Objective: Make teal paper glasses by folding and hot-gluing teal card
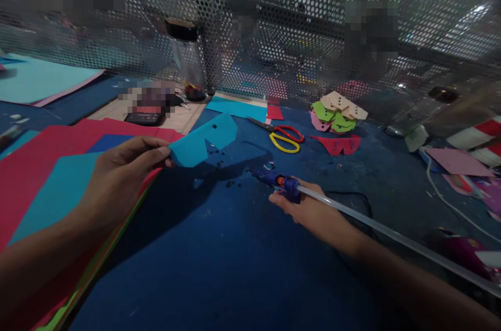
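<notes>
Bench (235, 258): blue, fronting a perforated metal screen (274, 33).
Left hand (117, 179): pinches blue paper cutout (203, 140).
Right hand (309, 211): closed around glue gun (279, 183).

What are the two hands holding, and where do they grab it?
The left hand pinches the blue paper shape by its left corner. The right hand grips the blue glue gun around its handle.

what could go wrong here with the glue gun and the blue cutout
The glue gun in the right hand points toward the blue cutout, pinched at its edge by the left hand: glue could reach that hand. The glue stick juts back along the arm and might snag the cord.
</notes>
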The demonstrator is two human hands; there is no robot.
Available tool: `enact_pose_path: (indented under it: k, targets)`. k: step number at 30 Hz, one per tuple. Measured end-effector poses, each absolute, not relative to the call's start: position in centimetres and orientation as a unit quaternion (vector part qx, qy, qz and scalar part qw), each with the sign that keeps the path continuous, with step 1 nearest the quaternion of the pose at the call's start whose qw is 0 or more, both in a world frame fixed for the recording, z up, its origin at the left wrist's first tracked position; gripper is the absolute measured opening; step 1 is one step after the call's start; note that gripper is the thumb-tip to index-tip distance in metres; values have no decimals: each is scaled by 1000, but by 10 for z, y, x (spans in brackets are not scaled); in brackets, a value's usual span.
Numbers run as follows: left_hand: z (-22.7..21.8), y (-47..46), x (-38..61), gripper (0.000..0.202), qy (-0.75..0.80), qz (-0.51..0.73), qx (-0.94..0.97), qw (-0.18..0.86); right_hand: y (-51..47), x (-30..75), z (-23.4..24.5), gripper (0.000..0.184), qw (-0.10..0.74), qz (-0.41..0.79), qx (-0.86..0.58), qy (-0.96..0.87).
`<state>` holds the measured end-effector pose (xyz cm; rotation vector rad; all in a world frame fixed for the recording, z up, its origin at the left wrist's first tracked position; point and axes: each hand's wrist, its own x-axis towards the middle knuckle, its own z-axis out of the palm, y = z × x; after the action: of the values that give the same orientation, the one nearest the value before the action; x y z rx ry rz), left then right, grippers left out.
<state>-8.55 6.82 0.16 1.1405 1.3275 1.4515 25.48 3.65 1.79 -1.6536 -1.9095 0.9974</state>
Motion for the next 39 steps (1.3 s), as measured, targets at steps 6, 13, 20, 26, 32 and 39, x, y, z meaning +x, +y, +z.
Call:
enact_pose_path:
  k: [6, 13, 20, 26, 32, 39]
  targets:
    - [3, 68, -85, 9, 534, 572, 459, 420, 38, 255, 18, 26, 197, 356, -596, -693]
    - [4, 67, -84, 11, 532, 563, 466, 427, 31, 259, 18, 27, 192, 424, -550, -694]
    - [4, 67, -81, 11, 527, 563, 467, 432, 28, 259, 21, 28, 169, 410, -549, -709]
    - [1, 69, -83, 13, 528, 559, 474, 429, 30, 259, 21, 29, 145, 398, -545, -723]
    - [2, 67, -83, 12, 527, 552, 485, 427, 30, 258, 23, 24, 140, 394, -544, -727]
    - [1, 67, -84, 11, 518, 554, 493, 426, 30, 257, 20, 24, 131, 386, -555, -725]
